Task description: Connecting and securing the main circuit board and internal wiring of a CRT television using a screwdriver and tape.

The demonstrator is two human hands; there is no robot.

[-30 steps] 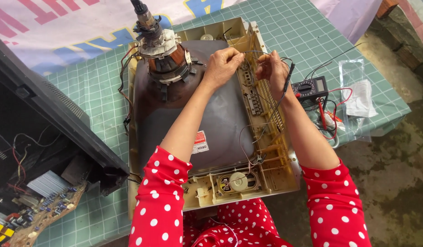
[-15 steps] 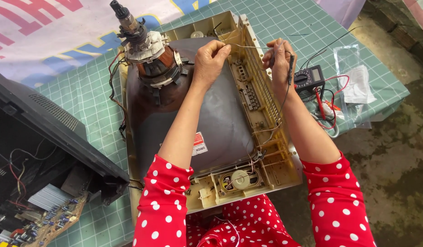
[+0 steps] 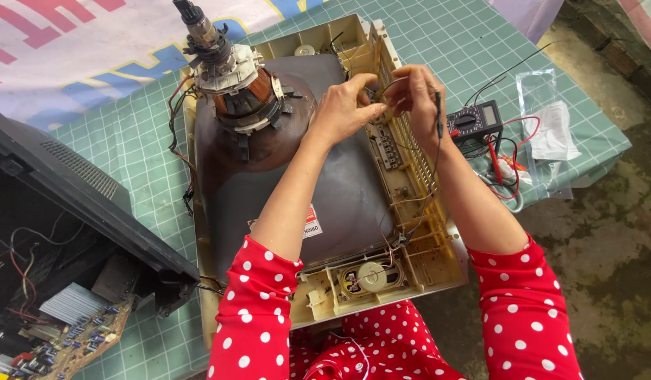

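Pinching a thin wire [image 3: 383, 90] between them, left hand [image 3: 343, 109] and right hand [image 3: 418, 95] met over the television frame's [image 3: 438, 260] far right edge. Wire ran left-right; both gripped equally near.

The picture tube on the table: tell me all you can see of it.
The picture tube lies face down in a cream plastic frame, its dark grey funnel pointing up. A copper-wound coil rings its neck, which ends in a dark tip. A red and white sticker sits low on the funnel. The left hand hovers over its right edge.
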